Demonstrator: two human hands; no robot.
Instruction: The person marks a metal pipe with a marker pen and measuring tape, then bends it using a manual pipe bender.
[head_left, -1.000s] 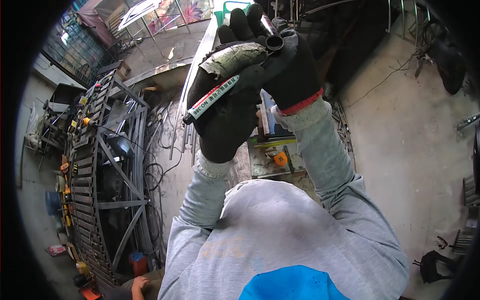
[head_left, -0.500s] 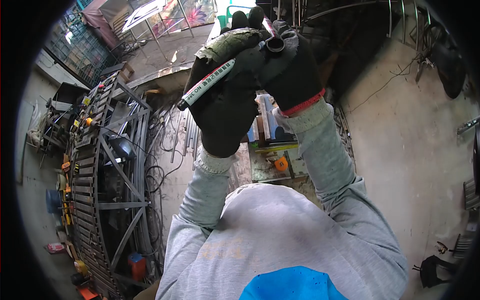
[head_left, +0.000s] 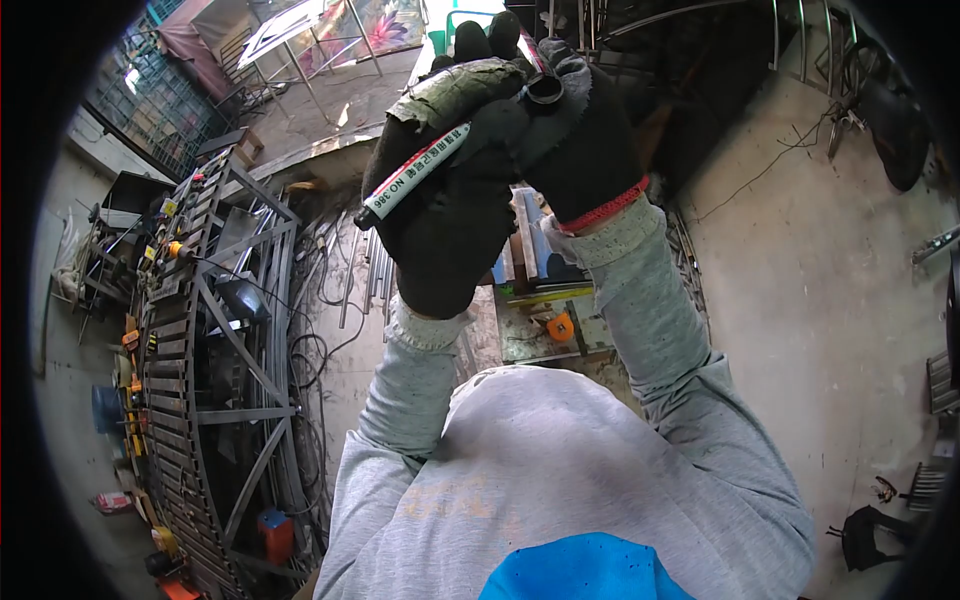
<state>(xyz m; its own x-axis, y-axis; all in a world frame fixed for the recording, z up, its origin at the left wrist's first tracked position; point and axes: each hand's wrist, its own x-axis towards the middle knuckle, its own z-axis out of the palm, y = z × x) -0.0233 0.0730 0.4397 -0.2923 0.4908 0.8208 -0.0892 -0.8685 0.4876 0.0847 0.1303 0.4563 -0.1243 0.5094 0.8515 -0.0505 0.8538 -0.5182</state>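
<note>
Raised in front of me and close together are my left hand [head_left: 445,210] and my right hand [head_left: 585,145], both in dark work gloves. The left is closed, with a white marker pen [head_left: 415,172] printed "NO.386" lying slanted across it, its dark end pointing down left. A worn grey patch covers the left glove's fingers. My right hand, with a red cuff edge, is closed around a slim tube with a dark round open end [head_left: 544,90]. A white and red strip [head_left: 531,50] shows between the hands; most of what they grip is hidden.
On the left stands a slatted metal rack [head_left: 170,400] with tools and cables beside it. Below my hands lie metal bars [head_left: 378,265] and an orange tape measure [head_left: 560,327] on a work surface. Bent metal tubes [head_left: 690,20] stand at the upper right.
Both hands stay together and shift only slightly. The marker pen has rolled a little, so its number reads more fully, and the tube's open end has turned slightly.
</note>
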